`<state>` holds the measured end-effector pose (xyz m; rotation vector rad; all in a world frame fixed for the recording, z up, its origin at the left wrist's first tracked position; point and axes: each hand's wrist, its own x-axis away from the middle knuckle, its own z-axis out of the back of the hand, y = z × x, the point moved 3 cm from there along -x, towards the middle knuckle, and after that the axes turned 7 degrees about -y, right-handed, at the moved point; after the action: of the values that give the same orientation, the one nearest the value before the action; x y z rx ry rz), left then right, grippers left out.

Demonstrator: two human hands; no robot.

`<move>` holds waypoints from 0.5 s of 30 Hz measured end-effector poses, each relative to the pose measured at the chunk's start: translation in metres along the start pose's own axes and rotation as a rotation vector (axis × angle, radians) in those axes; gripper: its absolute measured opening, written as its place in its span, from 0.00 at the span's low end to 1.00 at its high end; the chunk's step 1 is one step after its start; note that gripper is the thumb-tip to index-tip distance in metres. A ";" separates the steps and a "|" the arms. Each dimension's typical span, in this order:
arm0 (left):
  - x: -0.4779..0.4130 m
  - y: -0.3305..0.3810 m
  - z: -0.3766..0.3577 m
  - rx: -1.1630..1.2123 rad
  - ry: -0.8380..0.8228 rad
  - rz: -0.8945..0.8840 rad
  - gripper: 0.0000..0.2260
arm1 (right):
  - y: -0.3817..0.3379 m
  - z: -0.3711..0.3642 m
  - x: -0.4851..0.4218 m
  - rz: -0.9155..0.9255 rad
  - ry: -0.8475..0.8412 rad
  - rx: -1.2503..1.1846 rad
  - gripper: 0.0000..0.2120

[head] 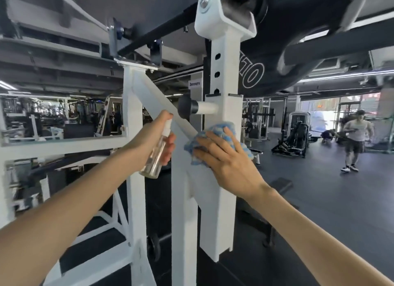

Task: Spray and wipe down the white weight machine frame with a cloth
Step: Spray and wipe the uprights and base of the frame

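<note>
Right hand (228, 160): fingers straight, slightly spread, flat on the cloth (215, 129), pressing it against the frame (226, 72).
Cloth: blue and white, bunched, on the upright where the diagonal brace (153, 95) meets it, just below the black-capped peg (189, 107).
Left hand (153, 136): fingers curled round the bottle (154, 157), one fingertip on top of its white spray head.
Bottle: clear, slightly tilted, just left of the cloth, in front of the brace.
Frame: white square tube, holes up the post.
Plate (277, 40): black, overhead.
Person (356, 136): far right, standing on the dark floor (319, 200), well apart.
</note>
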<state>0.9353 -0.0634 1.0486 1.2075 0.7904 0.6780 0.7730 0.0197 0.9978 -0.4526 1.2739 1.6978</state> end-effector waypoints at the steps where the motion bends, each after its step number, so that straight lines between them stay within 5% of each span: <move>1: 0.003 -0.001 -0.001 -0.005 0.001 0.005 0.25 | 0.011 0.004 -0.003 -0.044 0.043 -0.032 0.23; 6: 0.006 -0.004 -0.007 -0.010 0.035 0.008 0.24 | 0.040 0.018 -0.017 -0.506 0.189 -0.453 0.28; 11: 0.015 0.000 -0.036 0.050 0.121 0.026 0.23 | 0.027 0.001 0.027 -0.465 0.032 -0.501 0.37; 15: 0.032 0.000 -0.056 0.091 0.214 0.038 0.23 | 0.054 0.022 0.045 -0.344 -0.114 -0.511 0.32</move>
<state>0.9074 -0.0075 1.0345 1.2476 0.9868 0.8190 0.7107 0.0590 1.0023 -0.8108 0.6231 1.7085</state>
